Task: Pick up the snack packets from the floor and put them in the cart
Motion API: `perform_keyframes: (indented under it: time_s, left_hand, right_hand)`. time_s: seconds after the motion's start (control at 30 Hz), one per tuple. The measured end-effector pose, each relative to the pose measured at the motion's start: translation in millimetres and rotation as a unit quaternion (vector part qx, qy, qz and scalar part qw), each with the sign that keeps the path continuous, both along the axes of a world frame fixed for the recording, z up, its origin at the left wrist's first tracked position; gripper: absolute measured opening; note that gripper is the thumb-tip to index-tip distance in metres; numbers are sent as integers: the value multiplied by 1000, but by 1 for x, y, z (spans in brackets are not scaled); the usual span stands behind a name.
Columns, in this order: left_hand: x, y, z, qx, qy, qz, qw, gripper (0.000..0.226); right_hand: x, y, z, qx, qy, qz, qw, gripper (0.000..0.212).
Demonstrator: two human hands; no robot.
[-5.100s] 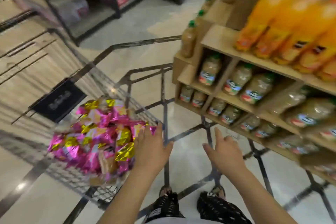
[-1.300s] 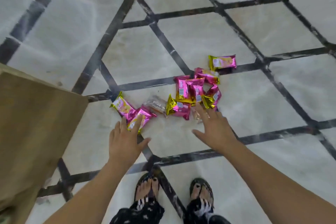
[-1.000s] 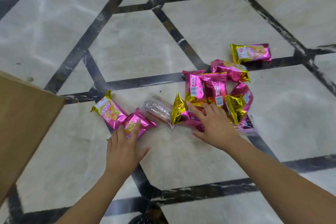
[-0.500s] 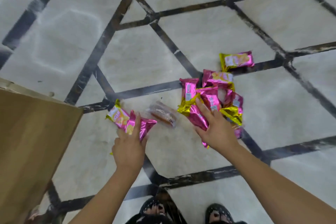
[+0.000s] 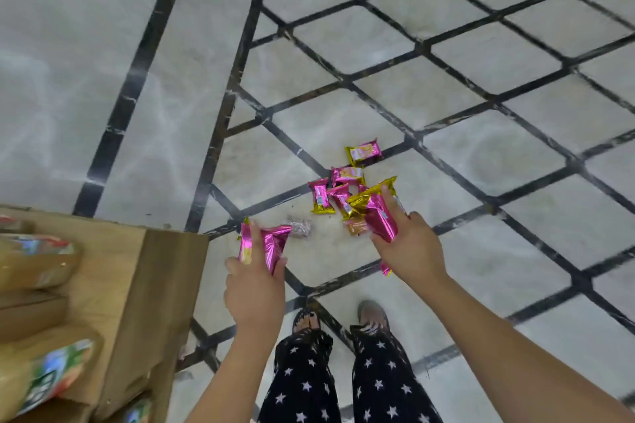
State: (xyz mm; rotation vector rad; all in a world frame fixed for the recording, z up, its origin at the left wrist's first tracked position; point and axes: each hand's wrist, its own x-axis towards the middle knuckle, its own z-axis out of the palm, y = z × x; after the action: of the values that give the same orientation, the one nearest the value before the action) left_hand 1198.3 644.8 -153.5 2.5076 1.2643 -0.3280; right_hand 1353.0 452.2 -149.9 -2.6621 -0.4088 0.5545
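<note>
Here, crinkly pink foil packets [image 5: 379,220] in left hand [image 5: 254,288], right hand [image 5: 412,251].

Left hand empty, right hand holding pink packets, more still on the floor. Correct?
No. The head view shows the left hand is not empty: it grips pink packets. The right hand does hold its own bundle, and loose packets still lie on the floor.

One wide-angle head-worn camera looks steeply down at the floor [image 5: 481,154] just ahead of the person's feet [image 5: 309,321]
</note>
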Motion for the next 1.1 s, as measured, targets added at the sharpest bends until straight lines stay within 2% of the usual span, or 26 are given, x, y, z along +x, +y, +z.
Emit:
perform_keyframes:
  time_s: [0.2, 0.37, 0.47, 0.57, 0.67, 0.83, 0.9, 1.0, 1.1]
  left_hand:
    - [15, -19, 134, 3, -42, -88, 995, 84]
    - [25, -33, 182, -19, -99, -159, 982, 86]
    - [30, -41, 195, 7, -79, -255, 964, 84]
    - [30, -49, 204, 68, -61, -345, 934, 80]
    - [23, -58, 210, 81, -50, -414, 905, 81]
    - [1, -96, 204, 21, -34, -512, 858, 82]
    - [-11, -118, 198, -6, -30, -559, 829, 83]
    - [-33, -157, 196, -37, -26, -623, 781, 81]
    - [-58, -196, 197, -36, -28, -681, 730, 79]
  right_hand:
    - [-19, -38, 133, 48, -4, -84, 995, 90]
    - [-60, -67, 170, 116, -14, -220, 968, 96]
    - [-89, -80, 179, 118, -29, -311, 943, 92]
    - [-132, -90, 192, 144, -36, -398, 905, 90]
    - [-179, -96, 202, 165, -31, -483, 860, 89]
    - [-250, -117, 194, 147, 1, -574, 806, 92]
    - [-280, -130, 195, 142, 0, -606, 783, 92]
    - [-330, -151, 191, 156, -10, -667, 729, 91]
    - [-383, -168, 182, 151, -9, -717, 680, 93]
